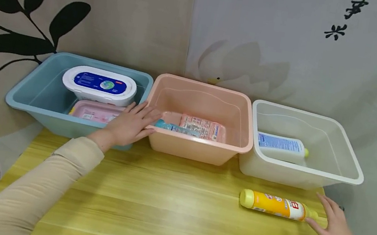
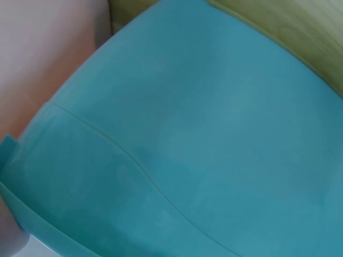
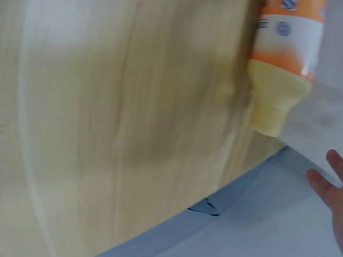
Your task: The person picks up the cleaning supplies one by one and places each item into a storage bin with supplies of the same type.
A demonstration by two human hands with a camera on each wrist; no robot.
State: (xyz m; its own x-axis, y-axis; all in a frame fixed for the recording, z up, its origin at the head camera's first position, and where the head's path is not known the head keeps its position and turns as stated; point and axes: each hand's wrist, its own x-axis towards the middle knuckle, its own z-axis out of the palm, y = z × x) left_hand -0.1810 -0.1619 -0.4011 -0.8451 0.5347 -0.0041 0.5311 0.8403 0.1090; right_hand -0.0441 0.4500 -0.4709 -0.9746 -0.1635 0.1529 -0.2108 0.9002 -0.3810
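A yellow bottle with an orange and white label (image 1: 278, 205) lies on its side on the table. Beside its narrow end is my right hand (image 1: 335, 230), thumb and fingers spread; the right wrist view shows the fingertips (image 3: 320, 184) apart from the bottle (image 3: 284, 69). My left hand (image 1: 131, 125) lies with fingers extended over the adjoining rims of the blue bin (image 1: 41, 110) and the pink bin (image 1: 198, 152). Only a small piece of that hand shows in the left wrist view, where the blue bin's wall (image 2: 187, 123) takes up most of the frame.
The blue bin holds a white wipes box (image 1: 101, 86) and a pink pack (image 1: 94, 111). Pink-labelled packs (image 1: 201, 127) and a blue tube (image 1: 175, 128) lie in the pink bin. In the white bin (image 1: 346, 175) is a white bottle (image 1: 280, 148). A curtain hangs behind.
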